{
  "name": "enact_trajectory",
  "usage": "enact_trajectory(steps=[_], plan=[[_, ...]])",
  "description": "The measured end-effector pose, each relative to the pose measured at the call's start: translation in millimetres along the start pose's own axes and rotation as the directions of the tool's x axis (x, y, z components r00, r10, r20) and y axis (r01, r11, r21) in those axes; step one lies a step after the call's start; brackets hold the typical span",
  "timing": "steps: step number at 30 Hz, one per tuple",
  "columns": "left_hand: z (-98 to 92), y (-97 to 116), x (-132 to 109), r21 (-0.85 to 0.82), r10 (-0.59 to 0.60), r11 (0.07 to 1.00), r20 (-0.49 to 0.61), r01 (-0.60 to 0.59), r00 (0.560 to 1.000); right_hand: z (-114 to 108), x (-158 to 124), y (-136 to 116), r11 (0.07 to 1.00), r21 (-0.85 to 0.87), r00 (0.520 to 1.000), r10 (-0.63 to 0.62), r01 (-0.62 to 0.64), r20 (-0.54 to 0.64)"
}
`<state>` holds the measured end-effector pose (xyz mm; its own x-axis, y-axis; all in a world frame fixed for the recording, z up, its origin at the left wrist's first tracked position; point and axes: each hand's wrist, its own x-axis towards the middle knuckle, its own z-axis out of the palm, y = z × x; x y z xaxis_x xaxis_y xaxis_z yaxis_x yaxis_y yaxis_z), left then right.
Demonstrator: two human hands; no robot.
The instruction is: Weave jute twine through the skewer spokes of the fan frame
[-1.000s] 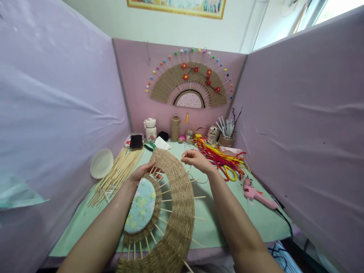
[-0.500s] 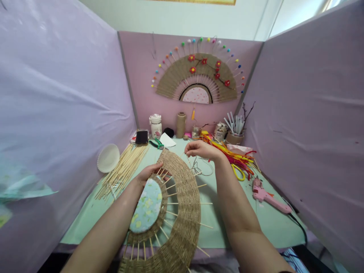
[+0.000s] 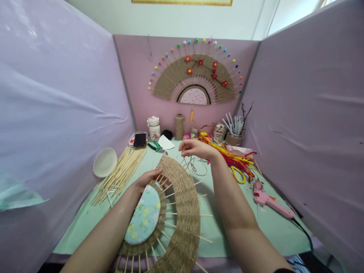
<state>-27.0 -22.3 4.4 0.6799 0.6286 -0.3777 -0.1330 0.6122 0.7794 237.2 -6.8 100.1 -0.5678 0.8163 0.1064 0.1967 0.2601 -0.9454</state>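
Over the near edge of the pale green surface [image 3: 281,231], a woven fan [image 3: 184,197] stands turned on its side, its long axis running away from the person and leaning slightly right at the far end, while its near end leaves the frame. The curved rim bulges rightward, with thin stick tips jutting beyond it; the half-round floral panel [image 3: 145,216] has its straight edge facing left. The left hand [image 3: 149,180] grips the far part, thumb above and fingers under the woven band. Just beyond the far end hovers the right hand [image 3: 196,148], its fingers bent and drawn together; I cannot tell whether they pinch anything. Below it lies a loose loop of thin cord [image 3: 194,165]. Left of the fan are a bundle of wooden sticks [image 3: 122,174] and a white dish [image 3: 105,162]; green-handled pliers [image 3: 156,146] lie past its tip. To the right sit bright fuzzy stems [image 3: 227,155] and a pink glue gun [image 3: 269,200]. A flower-decorated fan [image 3: 199,72] hangs on the back panel.
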Motion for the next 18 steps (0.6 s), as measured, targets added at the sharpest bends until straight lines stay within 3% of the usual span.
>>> enact_trajectory(steps=[9, 13, 18], plan=[[1.2, 0, -3, 0.008, 0.045, 0.999, 0.057, -0.045, 0.997, 5, 14, 42, 0.967, 0.254, 1.000, -0.013, 0.020, -0.027], [-0.1, 0, -3, 0.016, 0.062, 0.998, 0.073, -0.063, 0.995, 12, 17, 48, 0.931, 0.362, 0.999, 0.046, -0.045, 0.005], [-1.3, 2, 0, 0.041, 0.059, 0.997, 0.068, -0.062, 0.996, 21, 21, 50, 0.921, 0.379, 0.995, 0.084, -0.094, 0.044]])
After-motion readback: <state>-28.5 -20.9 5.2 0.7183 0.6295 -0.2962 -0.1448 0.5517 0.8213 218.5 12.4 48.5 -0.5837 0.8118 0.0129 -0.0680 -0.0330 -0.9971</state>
